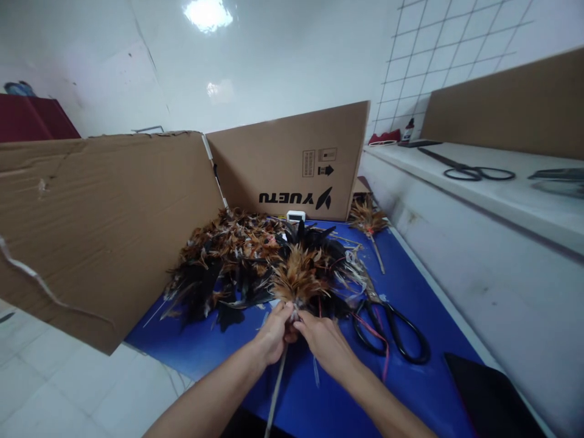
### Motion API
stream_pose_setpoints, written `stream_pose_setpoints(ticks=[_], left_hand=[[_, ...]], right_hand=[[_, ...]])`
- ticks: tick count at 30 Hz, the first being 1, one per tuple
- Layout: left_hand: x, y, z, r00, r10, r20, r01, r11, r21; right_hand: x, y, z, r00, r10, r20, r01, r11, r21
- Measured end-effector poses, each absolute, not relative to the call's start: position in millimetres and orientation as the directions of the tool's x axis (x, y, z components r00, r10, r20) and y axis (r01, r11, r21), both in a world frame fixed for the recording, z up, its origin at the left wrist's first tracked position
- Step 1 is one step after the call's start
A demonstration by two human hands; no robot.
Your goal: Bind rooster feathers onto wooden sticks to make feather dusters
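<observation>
Two bare hands meet at the centre of a blue surface: the left hand and the right hand both pinch the base of a brown feather bundle, each grip clenched on it where its thin stick runs down toward 6 o'clock. Just beside the right hand, at 3 o'clock, lie black-handled scissors. Beyond the bundle, at 11 o'clock, spreads a heap of loose feathers. A finished feather duster rests at 1 o'clock. Cardboard box walls stand behind at 12 o'clock.
</observation>
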State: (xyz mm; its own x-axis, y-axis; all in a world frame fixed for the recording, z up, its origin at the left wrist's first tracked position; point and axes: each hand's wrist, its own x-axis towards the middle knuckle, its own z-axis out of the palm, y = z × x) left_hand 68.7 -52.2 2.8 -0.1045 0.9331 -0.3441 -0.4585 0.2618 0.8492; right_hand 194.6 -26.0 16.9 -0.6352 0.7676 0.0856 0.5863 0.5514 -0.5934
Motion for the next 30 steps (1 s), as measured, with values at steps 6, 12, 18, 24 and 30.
stream_pose_setpoints(ticks=[6,12,18,24,30], left_hand=[[72,-51,-6,-0.113,0.928,-0.354,-0.463,0.266,0.845],[69,-54,-8,-0.012,0.945,-0.326,-0.406,0.293,0.866],[52,-63,-4,-0.123,0.980,-0.158,0.178,0.178,0.968],[36,-71,12,0.031,0.945,0.325,0.784,-0.225,0.578],[30,-63,16,0.330,0.898,0.292,0.790,-0.432,0.435]], right_hand=[[194,-24,12,-0.577,0.810,0.105,0.649,0.533,-0.543],[201,-16,11,-0.614,0.786,0.070,0.565,0.500,-0.657],[201,-15,12,-0.629,0.776,0.056,0.538,0.486,-0.688],[201,-16,11,-0.643,0.761,0.083,0.524,0.516,-0.677],[202,-15,9,-0.648,0.761,0.031,0.554,0.498,-0.667]])
